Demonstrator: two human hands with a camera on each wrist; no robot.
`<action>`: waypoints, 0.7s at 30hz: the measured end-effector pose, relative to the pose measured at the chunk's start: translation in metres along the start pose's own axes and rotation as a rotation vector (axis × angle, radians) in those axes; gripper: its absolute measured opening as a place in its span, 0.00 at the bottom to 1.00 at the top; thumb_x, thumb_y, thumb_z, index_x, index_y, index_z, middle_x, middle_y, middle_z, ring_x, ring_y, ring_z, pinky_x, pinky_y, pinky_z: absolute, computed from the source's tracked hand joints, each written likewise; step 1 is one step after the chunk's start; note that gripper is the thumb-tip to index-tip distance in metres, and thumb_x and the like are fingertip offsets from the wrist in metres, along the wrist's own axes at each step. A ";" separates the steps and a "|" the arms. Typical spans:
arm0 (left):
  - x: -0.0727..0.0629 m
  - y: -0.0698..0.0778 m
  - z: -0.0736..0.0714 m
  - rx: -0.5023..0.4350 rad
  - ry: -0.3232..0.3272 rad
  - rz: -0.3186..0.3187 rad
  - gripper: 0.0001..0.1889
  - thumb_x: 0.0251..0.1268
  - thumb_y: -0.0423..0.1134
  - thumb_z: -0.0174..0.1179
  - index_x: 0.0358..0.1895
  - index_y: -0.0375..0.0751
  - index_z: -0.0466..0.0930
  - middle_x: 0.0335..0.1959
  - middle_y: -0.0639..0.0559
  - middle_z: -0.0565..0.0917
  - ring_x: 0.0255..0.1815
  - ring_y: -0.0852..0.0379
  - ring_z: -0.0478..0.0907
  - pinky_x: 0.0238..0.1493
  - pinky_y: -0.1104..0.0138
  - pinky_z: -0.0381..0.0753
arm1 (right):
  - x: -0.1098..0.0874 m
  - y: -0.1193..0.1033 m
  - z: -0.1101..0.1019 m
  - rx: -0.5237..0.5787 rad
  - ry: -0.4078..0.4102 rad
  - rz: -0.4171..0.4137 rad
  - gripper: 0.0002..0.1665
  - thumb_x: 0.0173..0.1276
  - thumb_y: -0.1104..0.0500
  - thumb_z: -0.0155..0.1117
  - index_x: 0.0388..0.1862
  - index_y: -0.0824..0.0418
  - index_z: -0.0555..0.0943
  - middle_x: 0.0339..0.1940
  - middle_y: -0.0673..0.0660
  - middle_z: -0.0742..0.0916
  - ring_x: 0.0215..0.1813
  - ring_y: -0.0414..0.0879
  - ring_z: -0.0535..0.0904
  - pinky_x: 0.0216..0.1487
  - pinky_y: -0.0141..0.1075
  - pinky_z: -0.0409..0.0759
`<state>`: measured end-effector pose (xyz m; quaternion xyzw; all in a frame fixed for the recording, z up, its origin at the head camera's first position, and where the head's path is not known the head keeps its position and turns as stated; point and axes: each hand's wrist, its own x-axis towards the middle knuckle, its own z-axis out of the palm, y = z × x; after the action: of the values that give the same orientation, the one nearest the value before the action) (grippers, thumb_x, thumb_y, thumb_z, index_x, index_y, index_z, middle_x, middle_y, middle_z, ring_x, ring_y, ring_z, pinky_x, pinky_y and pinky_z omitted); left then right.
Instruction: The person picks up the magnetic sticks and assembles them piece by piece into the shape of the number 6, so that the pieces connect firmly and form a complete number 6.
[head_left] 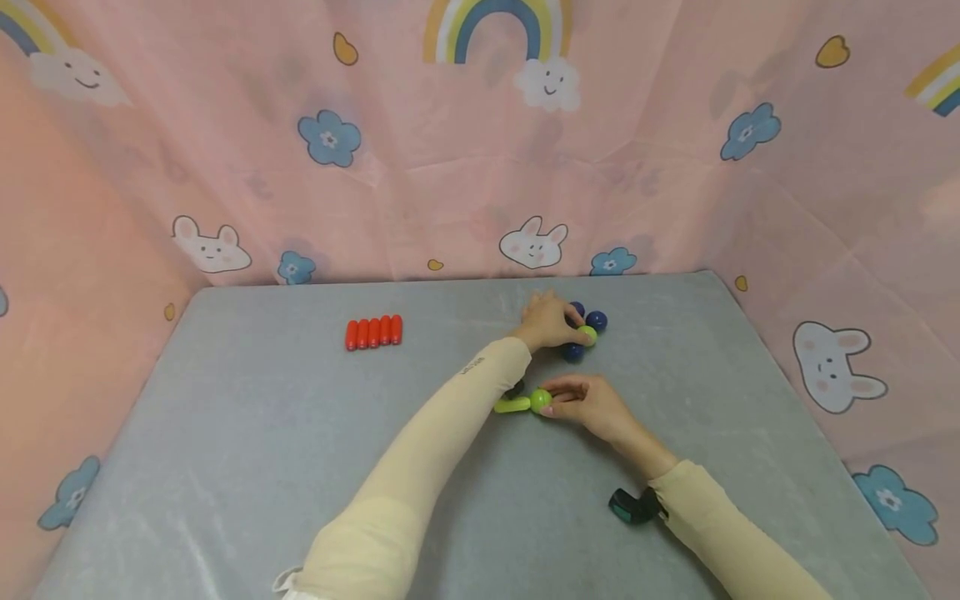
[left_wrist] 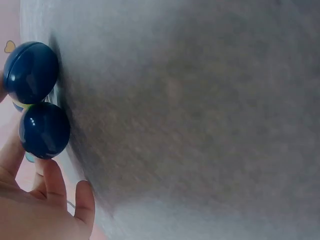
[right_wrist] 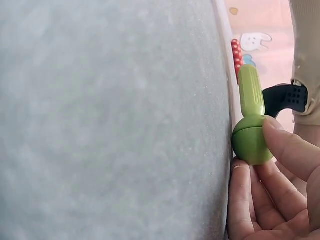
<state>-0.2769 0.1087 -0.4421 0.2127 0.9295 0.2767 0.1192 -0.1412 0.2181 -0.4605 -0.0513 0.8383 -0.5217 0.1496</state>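
In the head view my left hand [head_left: 550,322] reaches across to a cluster of balls. Its thumb and index finger grip a lime-green ball [head_left: 588,336] among several dark blue balls [head_left: 597,321]. Two glossy blue balls [left_wrist: 45,130] stand in front of its fingers in the left wrist view and hide most of the green one. Closer in, my right hand [head_left: 596,408] pinches another green ball [right_wrist: 252,142] between thumb and fingers. A ribbed green stick [right_wrist: 250,90] is joined end-on to that ball and points left in the head view, its far end near the left forearm.
A row of several red sticks [head_left: 374,332] lies side by side at the back left of the grey table [head_left: 247,467]. Pink patterned cloth [head_left: 420,167] hangs behind and at both sides. A black wrist camera [head_left: 633,506] sits under the right wrist.
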 end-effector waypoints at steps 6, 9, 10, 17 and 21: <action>-0.002 -0.003 -0.004 -0.049 0.009 0.032 0.17 0.57 0.58 0.70 0.46 0.56 0.89 0.60 0.50 0.77 0.59 0.51 0.67 0.57 0.56 0.67 | 0.002 0.000 0.001 0.000 0.005 0.002 0.24 0.61 0.56 0.74 0.56 0.62 0.83 0.50 0.62 0.89 0.45 0.40 0.84 0.45 0.29 0.81; -0.002 -0.006 -0.007 -0.085 0.006 0.063 0.18 0.58 0.58 0.69 0.47 0.55 0.88 0.60 0.51 0.79 0.61 0.51 0.67 0.62 0.52 0.66 | 0.003 0.000 0.001 0.003 0.005 0.009 0.25 0.61 0.56 0.74 0.56 0.63 0.83 0.49 0.62 0.89 0.44 0.39 0.84 0.45 0.29 0.81; -0.002 -0.008 -0.009 -0.101 0.005 0.075 0.18 0.58 0.57 0.69 0.48 0.55 0.88 0.59 0.52 0.80 0.61 0.51 0.68 0.63 0.52 0.67 | 0.003 0.000 0.001 0.007 0.005 0.014 0.25 0.61 0.56 0.74 0.56 0.63 0.83 0.48 0.62 0.89 0.44 0.39 0.84 0.45 0.29 0.81; -0.018 -0.022 -0.035 -0.224 0.005 0.186 0.18 0.62 0.53 0.67 0.50 0.49 0.86 0.54 0.54 0.85 0.58 0.55 0.77 0.61 0.62 0.76 | 0.004 0.002 0.001 -0.002 0.012 0.010 0.25 0.61 0.55 0.74 0.55 0.64 0.83 0.47 0.62 0.89 0.42 0.36 0.84 0.44 0.28 0.80; -0.040 -0.037 -0.050 -0.316 -0.018 0.202 0.18 0.63 0.51 0.67 0.51 0.47 0.85 0.51 0.53 0.86 0.53 0.58 0.79 0.57 0.68 0.78 | 0.004 0.003 0.001 -0.005 0.024 0.003 0.25 0.61 0.55 0.74 0.55 0.65 0.83 0.46 0.62 0.90 0.41 0.35 0.84 0.43 0.27 0.80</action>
<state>-0.2710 0.0388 -0.4183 0.2861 0.8472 0.4280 0.1311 -0.1450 0.2175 -0.4644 -0.0440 0.8414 -0.5200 0.1403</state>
